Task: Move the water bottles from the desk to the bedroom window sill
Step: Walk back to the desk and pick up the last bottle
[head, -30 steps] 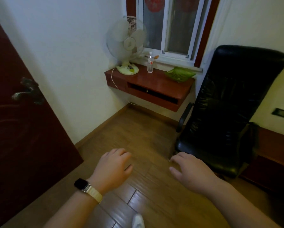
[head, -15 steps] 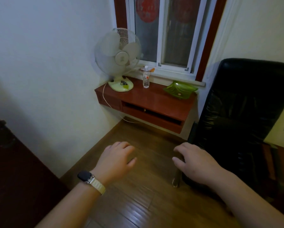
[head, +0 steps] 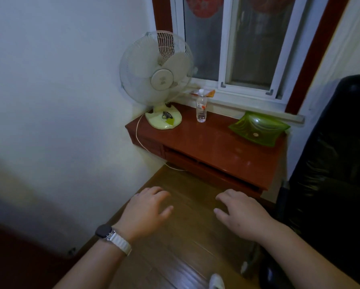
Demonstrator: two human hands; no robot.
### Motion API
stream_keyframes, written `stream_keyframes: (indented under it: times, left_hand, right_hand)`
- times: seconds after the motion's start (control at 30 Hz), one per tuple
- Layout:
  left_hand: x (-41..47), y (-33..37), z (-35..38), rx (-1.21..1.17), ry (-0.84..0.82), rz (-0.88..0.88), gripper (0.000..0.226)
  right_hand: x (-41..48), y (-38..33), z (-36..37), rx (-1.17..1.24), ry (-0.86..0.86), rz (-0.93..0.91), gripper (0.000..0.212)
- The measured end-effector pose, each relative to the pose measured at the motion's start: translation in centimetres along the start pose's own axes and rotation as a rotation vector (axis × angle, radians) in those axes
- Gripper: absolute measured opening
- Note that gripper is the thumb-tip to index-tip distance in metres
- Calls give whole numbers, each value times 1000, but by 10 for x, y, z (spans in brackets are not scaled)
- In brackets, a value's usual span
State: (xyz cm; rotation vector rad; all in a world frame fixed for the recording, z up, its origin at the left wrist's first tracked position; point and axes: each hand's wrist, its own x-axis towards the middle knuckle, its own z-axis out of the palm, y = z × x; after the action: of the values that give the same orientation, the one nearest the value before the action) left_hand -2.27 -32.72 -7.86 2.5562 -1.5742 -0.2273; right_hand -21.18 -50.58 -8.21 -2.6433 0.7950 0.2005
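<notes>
A clear water bottle [head: 201, 108] with a white cap and a red-and-white label stands upright at the back of the red-brown desk [head: 216, 147], just below the white window sill [head: 248, 103]. My left hand [head: 145, 209], with a watch on its wrist, and my right hand [head: 239, 213] hover palm down over the wooden floor, well short of the desk. Both hands hold nothing and their fingers are spread.
A white table fan [head: 158, 80] stands on the desk's left end, its cord hanging down the wall. A green glass dish [head: 258, 128] sits on the desk's right end. A black office chair [head: 331, 174] fills the right side. A small orange packet [head: 208, 93] lies on the sill.
The view has come closer to the desk and window; the dark door on the left has slipped almost out of sight. Both hands stay empty and held out in front.
</notes>
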Motion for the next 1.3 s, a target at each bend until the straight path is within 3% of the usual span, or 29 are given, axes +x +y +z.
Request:
stream_keyframes:
  times: [0.43, 0.7, 1.03, 1.2, 1.3]
  left_hand:
    - [213, -8, -31, -145, -10, 10, 43]
    - [320, -51, -18, -128, -17, 40, 43]
    - [496, -143, 6, -194, -80, 160, 46]
    - [567, -179, 9, -297, -103, 225, 54]
    - [604, -181, 14, -433, -117, 193, 54]
  right_hand:
    - [169, 78, -104, 6, 45, 21, 51]
    - [260, 99, -109, -9, 28, 53, 50]
    - [416, 101, -112, 50, -23, 245, 48]
    - [486, 107, -116, 275, -5, 393, 44]
    - [510, 116, -111, 532, 29, 516, 30]
